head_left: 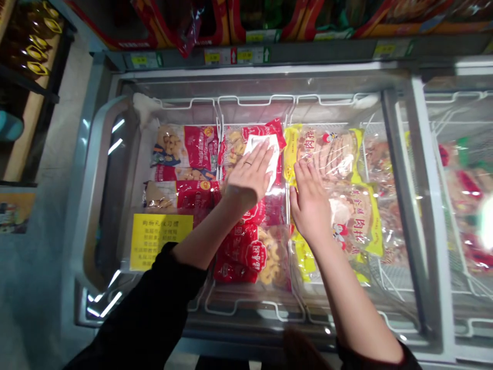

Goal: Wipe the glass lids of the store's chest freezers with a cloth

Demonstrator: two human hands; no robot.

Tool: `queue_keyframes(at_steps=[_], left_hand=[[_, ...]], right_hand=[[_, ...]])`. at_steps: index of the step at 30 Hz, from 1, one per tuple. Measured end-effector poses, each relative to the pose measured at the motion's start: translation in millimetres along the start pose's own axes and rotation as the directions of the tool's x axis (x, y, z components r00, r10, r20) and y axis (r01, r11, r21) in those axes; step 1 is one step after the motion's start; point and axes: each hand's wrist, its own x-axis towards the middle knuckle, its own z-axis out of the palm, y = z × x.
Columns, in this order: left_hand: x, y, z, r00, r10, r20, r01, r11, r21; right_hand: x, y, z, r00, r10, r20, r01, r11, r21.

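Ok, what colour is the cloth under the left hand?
White; the cloth under the left hand shows best in the head view.

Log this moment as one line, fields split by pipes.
Left hand: palm down on white cloth | Right hand: palm down on glass lid | Under lid: bagged food

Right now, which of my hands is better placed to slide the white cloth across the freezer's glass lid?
Your left hand, I'd say: it lies over the white cloth on the glass lid. Your right hand seems to rest on the glass itself, with no cloth visible there.
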Motion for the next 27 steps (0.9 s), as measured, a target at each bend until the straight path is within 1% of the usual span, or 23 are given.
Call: queue_keyframes(at_steps=[2,4,6,8,10,12,15,17,19,21,24,25,27], left_hand=[[-7.8,-11.3,-3.6,0.998,-0.060,-0.031,0.060,0.998,-0.001],[-27.0,-13.5,-6.9,0.996,-0.081,-0.049,0.080,0.997,-0.006],[-47.9,-7.3,-8.0,0.996,-0.068,-0.051,0.067,0.998,-0.018],[-59.5,2.2,-6.6,0.997,-0.061,-0.044,0.060,0.998,-0.025],[-55.7,8.8,-4.6,1.000,-0.023,-0.015,0.023,0.999,-0.023],[-38.4,8.7,-3.9,1.000,0.017,0.019,-0.017,1.000,-0.014],[-8.3,-4.0,-6.4,0.999,-0.016,0.042,0.016,1.000,-0.002],[-0.6,-16.5,-9.6,0.998,-0.059,0.037,0.059,0.998,-0.001],[-7.7,-26.6,-12.8,0.996,-0.092,0.009,0.092,0.996,0.001],[-25.2,-30.7,-15.2,0.995,-0.095,-0.022,0.095,0.995,0.001],[-50.7,-25.1,-16.1,0.997,-0.078,-0.014,0.078,0.997,0.001],[-54.6,-21.7,-15.6,0.997,-0.077,0.000,0.077,0.997,0.002],[-52.9,-15.9,-13.5,0.997,-0.066,0.026,0.066,0.998,0.004]], right_hand=[[6.1,-11.9,5.1,1.000,-0.008,0.019,0.008,1.000,0.017],[11.7,-22.5,10.9,1.000,-0.001,0.023,0.001,0.999,0.033],[15.9,-31.0,16.5,1.000,0.014,0.014,-0.014,0.999,0.042],[18.3,-36.6,21.4,1.000,0.022,0.011,-0.023,0.999,0.041],[18.8,-39.1,25.0,1.000,0.027,0.016,-0.027,0.999,0.031],[18.3,-39.0,27.2,0.999,0.032,0.012,-0.032,0.999,0.017],[17.2,-37.3,27.5,0.999,0.036,0.012,-0.036,0.999,0.002],[16.8,-36.9,26.5,0.999,0.039,0.023,-0.039,0.999,-0.012],[16.6,-37.3,25.8,0.999,0.043,0.023,-0.042,0.999,-0.023],[16.5,-37.9,25.9,0.999,0.042,0.011,-0.041,0.999,-0.025],[16.3,-38.5,27.7,0.999,0.035,-0.004,-0.035,0.999,-0.022],[16.2,-38.5,28.4,0.999,0.033,-0.007,-0.033,0.999,-0.023],[15.7,-38.3,29.5,1.000,0.026,-0.013,-0.026,0.999,-0.030]])
